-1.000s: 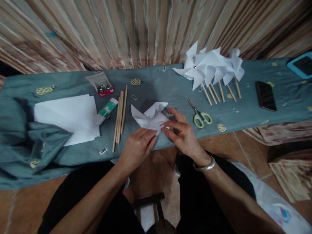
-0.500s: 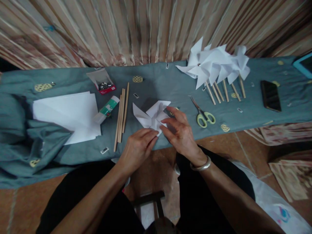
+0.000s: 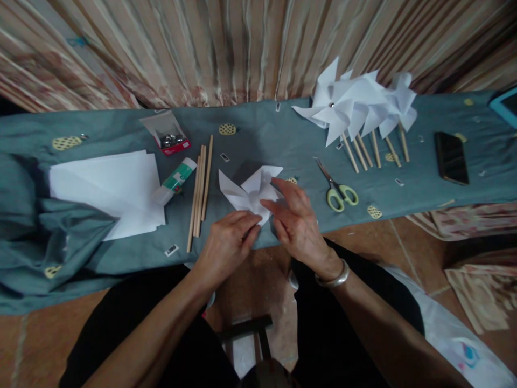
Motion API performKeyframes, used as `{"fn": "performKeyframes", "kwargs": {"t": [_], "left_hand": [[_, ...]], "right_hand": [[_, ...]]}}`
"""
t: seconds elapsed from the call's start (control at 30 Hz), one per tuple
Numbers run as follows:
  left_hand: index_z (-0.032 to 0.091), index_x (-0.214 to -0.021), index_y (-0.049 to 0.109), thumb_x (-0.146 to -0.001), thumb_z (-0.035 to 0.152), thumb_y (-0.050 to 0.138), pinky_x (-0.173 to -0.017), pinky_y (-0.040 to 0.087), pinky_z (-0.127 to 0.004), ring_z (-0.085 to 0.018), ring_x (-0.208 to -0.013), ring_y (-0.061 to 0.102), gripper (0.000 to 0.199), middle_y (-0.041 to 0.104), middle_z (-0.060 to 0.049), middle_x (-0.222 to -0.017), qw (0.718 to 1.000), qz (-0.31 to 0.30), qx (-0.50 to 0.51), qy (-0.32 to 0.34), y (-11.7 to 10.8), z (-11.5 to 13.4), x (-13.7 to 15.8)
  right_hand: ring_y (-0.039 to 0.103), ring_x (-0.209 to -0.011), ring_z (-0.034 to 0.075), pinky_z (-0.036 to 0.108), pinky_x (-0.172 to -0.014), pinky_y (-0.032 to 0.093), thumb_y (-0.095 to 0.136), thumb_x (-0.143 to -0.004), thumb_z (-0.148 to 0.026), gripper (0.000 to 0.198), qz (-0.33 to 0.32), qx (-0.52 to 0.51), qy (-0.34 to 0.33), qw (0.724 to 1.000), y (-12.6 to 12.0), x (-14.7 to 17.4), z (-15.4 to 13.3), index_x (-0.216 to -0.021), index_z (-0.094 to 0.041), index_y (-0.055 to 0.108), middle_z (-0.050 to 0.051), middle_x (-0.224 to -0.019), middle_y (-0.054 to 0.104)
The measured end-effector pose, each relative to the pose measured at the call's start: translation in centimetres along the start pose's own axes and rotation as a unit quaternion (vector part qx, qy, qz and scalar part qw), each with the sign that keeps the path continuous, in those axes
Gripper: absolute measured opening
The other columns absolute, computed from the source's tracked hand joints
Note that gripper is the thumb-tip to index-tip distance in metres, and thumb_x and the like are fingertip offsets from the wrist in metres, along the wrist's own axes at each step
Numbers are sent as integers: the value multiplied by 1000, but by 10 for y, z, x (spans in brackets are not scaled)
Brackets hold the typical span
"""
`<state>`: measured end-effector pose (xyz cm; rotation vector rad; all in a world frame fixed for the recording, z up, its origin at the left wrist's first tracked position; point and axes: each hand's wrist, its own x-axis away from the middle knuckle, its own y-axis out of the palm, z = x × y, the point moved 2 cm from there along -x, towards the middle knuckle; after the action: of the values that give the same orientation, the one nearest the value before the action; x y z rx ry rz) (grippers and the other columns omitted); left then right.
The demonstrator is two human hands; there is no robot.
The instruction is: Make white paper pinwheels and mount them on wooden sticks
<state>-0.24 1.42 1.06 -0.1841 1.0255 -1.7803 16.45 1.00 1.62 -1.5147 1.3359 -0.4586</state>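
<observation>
A white paper pinwheel (image 3: pixel 253 188) without a stick lies near the front edge of the cloth-covered table, its pointed blades fanned out. My left hand (image 3: pixel 229 240) pinches its near corner between thumb and fingers. Over its right side is my right hand (image 3: pixel 297 223), fingers apart, the index fingertip pressing close to the pinwheel's centre and another finger at the right blade. Left of the pinwheel lie several wooden sticks (image 3: pixel 199 194). To the right rests a pair of scissors (image 3: pixel 338 191) with light green handles.
Finished pinwheels on sticks (image 3: pixel 355 108) lie overlapping at the back right. A phone (image 3: pixel 451 158) and a blue-edged tablet (image 3: pixel 504 108) are farther right. At left are paper sheets (image 3: pixel 105 188), a glue stick (image 3: pixel 177 178) and a red box of metal pins (image 3: pixel 173 141).
My right index finger has moved inward to the pinwheel's centre, and the right thumb has drawn back from the paper. My left hand keeps its pinch on the near corner.
</observation>
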Motion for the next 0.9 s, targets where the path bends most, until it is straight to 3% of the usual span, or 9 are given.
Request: {"fn": "performKeyframes", "kwargs": {"t": [0.2, 0.43, 0.9], "left_hand": [[15, -98, 69, -89, 16, 56, -79, 57, -29, -17, -85, 70, 16, 73, -6, -92, 1000, 7, -2, 2, 0, 0, 0], [13, -96, 69, -88, 15, 56, -78, 57, -30, -18, -82, 70, 15, 73, -7, -90, 1000, 0, -19, 8, 1, 0, -1], [16, -96, 68, -89, 16, 56, -75, 57, -29, -16, -79, 70, 15, 72, -5, -89, 1000, 1, -22, 2, 0, 1, -1]], "right_hand": [[35, -138, 28, 51, -109, 37, 42, -90, -14, 33, -14, 0, -6, 1000, 1, 1, -1, -115, -22, 64, 8, -150, 39], [35, -136, 30, 50, -106, 38, 45, -90, -14, 30, -20, 32, -14, 999, 2, -1, -4, -113, -17, 65, 13, -148, 40], [32, -139, 30, 51, -105, 37, 43, -91, -15, 34, -36, 42, -1, 998, 6, -2, -4, -119, -21, 61, 11, -151, 37]]}}
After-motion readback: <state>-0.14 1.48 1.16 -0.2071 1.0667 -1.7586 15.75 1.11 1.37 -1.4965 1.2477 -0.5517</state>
